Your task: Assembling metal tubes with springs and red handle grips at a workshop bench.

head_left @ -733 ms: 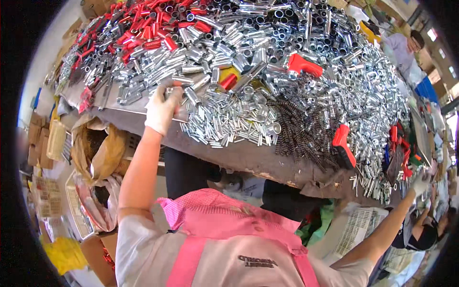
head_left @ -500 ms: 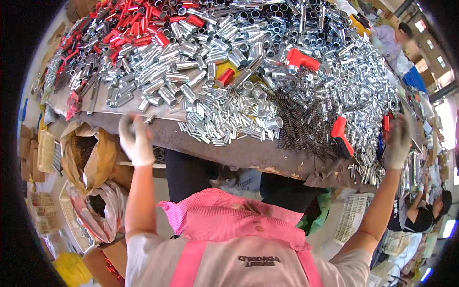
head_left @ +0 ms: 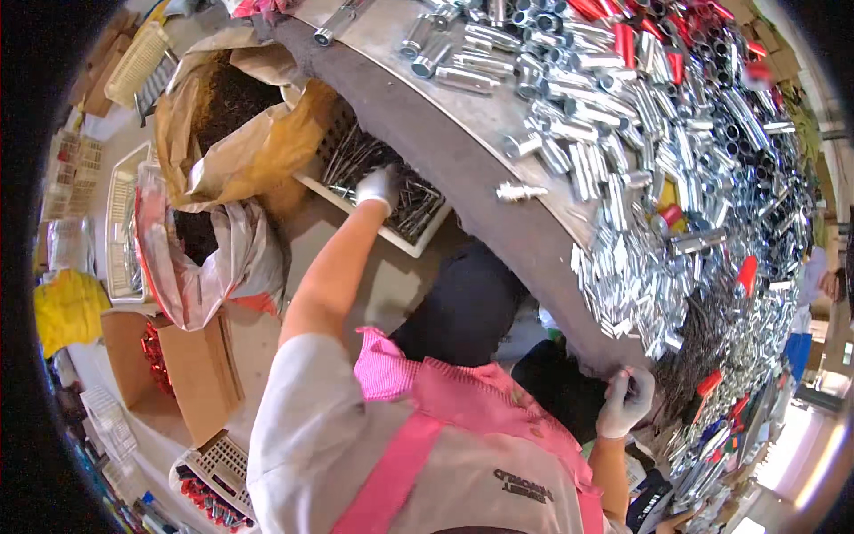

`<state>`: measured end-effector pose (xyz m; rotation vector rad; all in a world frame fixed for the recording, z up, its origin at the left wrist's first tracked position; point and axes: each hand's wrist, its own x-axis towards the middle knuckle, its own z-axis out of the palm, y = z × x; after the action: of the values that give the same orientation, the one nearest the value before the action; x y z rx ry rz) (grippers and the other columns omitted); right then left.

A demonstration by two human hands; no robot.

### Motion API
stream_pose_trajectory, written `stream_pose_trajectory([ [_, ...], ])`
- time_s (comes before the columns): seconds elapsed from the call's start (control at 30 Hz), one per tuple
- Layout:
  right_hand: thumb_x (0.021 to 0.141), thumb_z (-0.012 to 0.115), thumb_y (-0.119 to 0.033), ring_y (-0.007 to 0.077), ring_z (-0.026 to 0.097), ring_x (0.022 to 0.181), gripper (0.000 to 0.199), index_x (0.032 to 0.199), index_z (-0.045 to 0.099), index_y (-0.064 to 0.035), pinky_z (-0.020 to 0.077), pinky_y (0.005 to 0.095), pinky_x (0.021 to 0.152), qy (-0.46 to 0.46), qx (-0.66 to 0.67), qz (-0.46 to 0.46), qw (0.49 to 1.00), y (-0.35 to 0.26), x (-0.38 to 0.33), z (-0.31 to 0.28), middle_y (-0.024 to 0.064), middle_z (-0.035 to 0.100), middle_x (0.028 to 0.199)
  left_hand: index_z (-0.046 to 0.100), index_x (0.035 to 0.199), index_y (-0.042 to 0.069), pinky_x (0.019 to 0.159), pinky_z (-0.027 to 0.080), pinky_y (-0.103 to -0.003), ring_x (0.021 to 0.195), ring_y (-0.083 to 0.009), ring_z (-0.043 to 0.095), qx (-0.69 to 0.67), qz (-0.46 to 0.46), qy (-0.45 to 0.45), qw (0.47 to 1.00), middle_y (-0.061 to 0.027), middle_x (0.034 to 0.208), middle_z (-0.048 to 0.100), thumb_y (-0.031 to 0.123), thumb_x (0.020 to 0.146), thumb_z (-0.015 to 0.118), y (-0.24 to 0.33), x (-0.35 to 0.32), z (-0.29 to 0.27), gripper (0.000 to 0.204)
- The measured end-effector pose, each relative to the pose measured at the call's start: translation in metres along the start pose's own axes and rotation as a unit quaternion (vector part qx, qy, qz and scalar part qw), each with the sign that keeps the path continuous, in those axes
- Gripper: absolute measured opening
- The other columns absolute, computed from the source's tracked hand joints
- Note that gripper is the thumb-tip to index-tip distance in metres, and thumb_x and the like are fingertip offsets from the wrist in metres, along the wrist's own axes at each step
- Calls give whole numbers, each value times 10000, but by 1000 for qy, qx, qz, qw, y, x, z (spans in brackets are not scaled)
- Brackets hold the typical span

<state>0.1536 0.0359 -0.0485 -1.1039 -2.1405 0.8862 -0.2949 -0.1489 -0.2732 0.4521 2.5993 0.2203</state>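
Note:
My left hand [head_left: 377, 189], in a white glove, reaches down into a white plastic crate [head_left: 411, 246] below the table edge. Thin dark metal rods [head_left: 354, 162] lie in that crate, and the hand is among them with its fingertips hidden. By the table's near edge, my right hand [head_left: 625, 402], also gloved, has its fingers curled together. Whatever it may pinch is too small to make out. Short silvery pins [head_left: 614, 289] and a heap of dark springs [head_left: 689, 356] lie on the table beyond it.
Chrome tubes [head_left: 578, 116] and red sleeves [head_left: 625, 46] are heaped across the grey-covered table [head_left: 427, 129]. At the left stand a brown paper sack [head_left: 182, 147], a white woven sack [head_left: 245, 254] and an open carton [head_left: 200, 369]. A crate with red parts [head_left: 222, 472] is lower left.
The view has swung left and down. My left hand has gone from above the table edge down into the crate; my right hand has come from the far right to the table's near edge.

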Motion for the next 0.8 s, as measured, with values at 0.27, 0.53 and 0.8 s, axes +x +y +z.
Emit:
stream_pose_trajectory([
  [0.27,880,553,-94,49,393,458,74,926,506,-60,302,192,409,105,-6,27,994,-2,1,19,-3,480,660,577,1107,71,704,519,-409,881,-326,626,-94,86,80,989,-160,1062,628,177,865,500,17,157,106,275],
  [0.53,726,637,3,222,623,742,123,847,617,2,488,305,701,137,-123,13,983,-15,9,26,124,642,815,584,1071,67,656,508,-384,819,-295,616,-254,337,0,907,-136,1018,632,181,864,513,41,122,79,247],
  [0.8,729,661,-14,277,654,731,150,872,618,-12,506,323,662,113,-77,1,991,-30,9,21,134,650,809,590,1035,63,609,497,-360,757,-264,607,-326,452,-89,826,-112,974,636,185,863,527,-83,106,82,220],
])
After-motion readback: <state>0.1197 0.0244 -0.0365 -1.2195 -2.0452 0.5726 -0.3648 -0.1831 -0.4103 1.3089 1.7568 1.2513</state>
